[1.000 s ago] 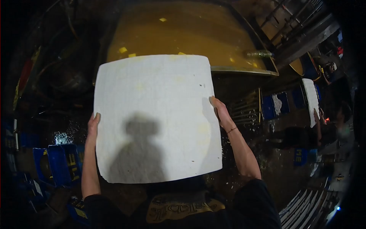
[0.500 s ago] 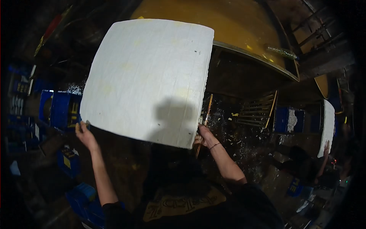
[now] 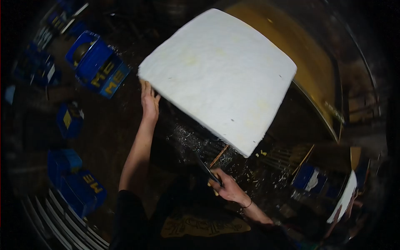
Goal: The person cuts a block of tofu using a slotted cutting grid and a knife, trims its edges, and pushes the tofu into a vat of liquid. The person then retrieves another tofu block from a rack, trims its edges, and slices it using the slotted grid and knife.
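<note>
A large white square slab (image 3: pixel 216 79), thick and slightly rough, fills the upper middle; whatever lies beneath it is hidden. My left hand (image 3: pixel 149 102) touches the slab's near edge by its left corner, fingers stretched up against the side and thumb apart. Below the slab's nearest corner, my right hand (image 3: pixel 225 186) is closed around the handle of a knife (image 3: pixel 204 167). The knife's dark, narrow blade points up and left, apart from the slab. Its tip is hard to make out against the floor.
A wide vat of brownish liquid (image 3: pixel 287 37) lies behind the slab. Blue crates (image 3: pixel 102 75) stand at left, with more (image 3: pixel 83 189) at lower left. White scraps litter the dark floor. At far right another person's hands hold a white slab (image 3: pixel 345 198).
The slab has turned clockwise and sits farther right in view. My right hand has come away from its edge, baring the knife. My left hand is still at the slab's left corner.
</note>
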A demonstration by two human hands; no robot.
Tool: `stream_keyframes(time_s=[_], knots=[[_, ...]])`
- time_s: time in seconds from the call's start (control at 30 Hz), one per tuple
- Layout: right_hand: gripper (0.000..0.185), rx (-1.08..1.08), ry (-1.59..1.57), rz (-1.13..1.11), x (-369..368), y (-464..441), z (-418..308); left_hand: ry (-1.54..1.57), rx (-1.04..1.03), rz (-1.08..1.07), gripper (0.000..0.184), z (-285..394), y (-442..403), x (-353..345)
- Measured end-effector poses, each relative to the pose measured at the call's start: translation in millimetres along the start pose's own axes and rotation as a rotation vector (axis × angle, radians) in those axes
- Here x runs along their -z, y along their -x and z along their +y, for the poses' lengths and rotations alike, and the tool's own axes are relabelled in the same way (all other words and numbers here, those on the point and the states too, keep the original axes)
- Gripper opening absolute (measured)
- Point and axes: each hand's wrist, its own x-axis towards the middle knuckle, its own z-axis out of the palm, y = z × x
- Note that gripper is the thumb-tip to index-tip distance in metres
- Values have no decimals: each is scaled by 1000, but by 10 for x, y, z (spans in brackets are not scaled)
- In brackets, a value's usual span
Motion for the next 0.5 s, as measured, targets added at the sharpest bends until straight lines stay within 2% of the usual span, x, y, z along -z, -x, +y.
stream_keyframes(time_s=[0.03,0.07,0.1,0.17,0.2,0.23,0.33,0.5], knots=[[29,143,86,91,-77,-172,-251,71,-11,-33,67,-51,-51,185],[28,432,155,249,-140,-382,-527,73,9,-13,64,-18,-90,311],[29,350,209,167,-112,-574,-859,80,32,8,61,-2,-123,413],[24,635,354,276,-208,-1131,-1240,21,22,-44,54,16,-165,531],[26,616,469,292,-257,-1394,-1408,40,39,0,51,47,-201,507],[21,637,548,380,-336,-1688,-1485,54,60,41,49,42,-237,469],[16,615,711,387,-449,-2295,-1600,147,6,46,47,76,-200,335],[16,720,847,467,-609,-2717,-1728,-9,-36,109,44,70,-277,331]])
